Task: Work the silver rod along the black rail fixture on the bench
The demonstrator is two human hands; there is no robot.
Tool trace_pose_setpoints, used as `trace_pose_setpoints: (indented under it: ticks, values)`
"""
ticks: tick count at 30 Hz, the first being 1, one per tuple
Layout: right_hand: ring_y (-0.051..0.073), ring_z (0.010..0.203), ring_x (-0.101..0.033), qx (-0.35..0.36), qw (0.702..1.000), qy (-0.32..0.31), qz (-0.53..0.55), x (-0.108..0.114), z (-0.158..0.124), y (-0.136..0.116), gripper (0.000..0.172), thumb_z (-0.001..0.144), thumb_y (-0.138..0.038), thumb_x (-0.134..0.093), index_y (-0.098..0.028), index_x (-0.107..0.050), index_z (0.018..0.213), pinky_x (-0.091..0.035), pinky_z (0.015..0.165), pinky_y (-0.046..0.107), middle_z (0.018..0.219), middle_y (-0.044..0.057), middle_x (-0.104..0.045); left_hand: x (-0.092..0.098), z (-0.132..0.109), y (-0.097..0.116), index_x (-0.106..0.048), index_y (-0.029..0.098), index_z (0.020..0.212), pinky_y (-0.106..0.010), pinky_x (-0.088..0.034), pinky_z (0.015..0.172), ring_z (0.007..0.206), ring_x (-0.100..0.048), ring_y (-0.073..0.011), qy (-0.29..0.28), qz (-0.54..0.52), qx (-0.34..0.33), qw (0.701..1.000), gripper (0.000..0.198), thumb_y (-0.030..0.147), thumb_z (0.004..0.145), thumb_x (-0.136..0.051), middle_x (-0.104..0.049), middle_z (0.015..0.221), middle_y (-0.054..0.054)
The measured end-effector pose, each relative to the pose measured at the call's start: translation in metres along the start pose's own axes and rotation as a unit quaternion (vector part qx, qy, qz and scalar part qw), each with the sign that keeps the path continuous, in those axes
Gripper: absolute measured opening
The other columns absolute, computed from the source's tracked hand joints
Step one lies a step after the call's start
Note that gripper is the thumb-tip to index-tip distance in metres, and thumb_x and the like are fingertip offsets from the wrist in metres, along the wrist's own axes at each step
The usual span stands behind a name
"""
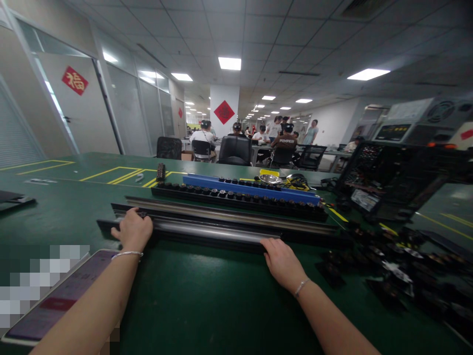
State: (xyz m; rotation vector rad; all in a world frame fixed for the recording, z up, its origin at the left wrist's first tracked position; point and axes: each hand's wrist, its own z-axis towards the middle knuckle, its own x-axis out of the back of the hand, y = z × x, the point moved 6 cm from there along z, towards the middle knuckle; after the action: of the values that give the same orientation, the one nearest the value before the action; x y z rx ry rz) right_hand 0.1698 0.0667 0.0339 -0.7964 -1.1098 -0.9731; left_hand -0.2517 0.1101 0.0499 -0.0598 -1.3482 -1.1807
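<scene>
Just in front of me lies a long rail (207,230) with a shiny grey metal face and dark edges, running left to right. My left hand (133,230) grips it near its left end, fingers curled over the far side. At the right end, my right hand (283,260) holds the rail with bent fingers over its top; the thumb is hidden. Close behind lies a second, similar long rail (229,215). Beyond it stand a black strip (207,193) lined with small round parts and a blue channel (251,188).
A green table (207,301) with yellow tape lines carries everything. A tablet-like device (62,301) lies at left. Many small dark parts (399,266) are heaped at right, before a black open-framed machine (384,177). A shiny dish (269,179) stands farther back. People sit beyond the table.
</scene>
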Motion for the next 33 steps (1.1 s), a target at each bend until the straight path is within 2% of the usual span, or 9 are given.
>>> trace_pose_setpoints:
  ticks: [15, 33]
  values:
    - [0.02, 0.099, -0.049, 0.0, 1.0, 0.0, -0.014, -0.0008, -0.0001, 0.0003, 0.031, 0.082, -0.015, -0.042, -0.02, -0.054, 0.11, -0.038, 0.087, 0.032, 0.106, 0.008, -0.059, -0.0054, -0.0044, 0.0022, -0.045, 0.016, 0.121, -0.055, -0.024, 0.099, 0.113, -0.048, -0.0344, 0.008, 0.007, -0.018, 1.0, 0.047, 0.039, 0.08, -0.041, -0.057, 0.117, -0.017]
    - [0.019, 0.097, -0.05, 0.003, 1.0, 0.004, -0.009, 0.0018, -0.0005, -0.0016, 0.029, 0.083, -0.014, -0.041, -0.019, -0.054, 0.108, -0.038, 0.086, 0.032, 0.105, 0.008, -0.059, -0.0032, -0.0073, 0.0059, -0.045, 0.016, 0.121, -0.053, -0.027, 0.099, 0.111, -0.049, -0.035, 0.001, 0.008, -0.027, 1.0, 0.048, 0.041, 0.08, -0.039, -0.058, 0.115, -0.016]
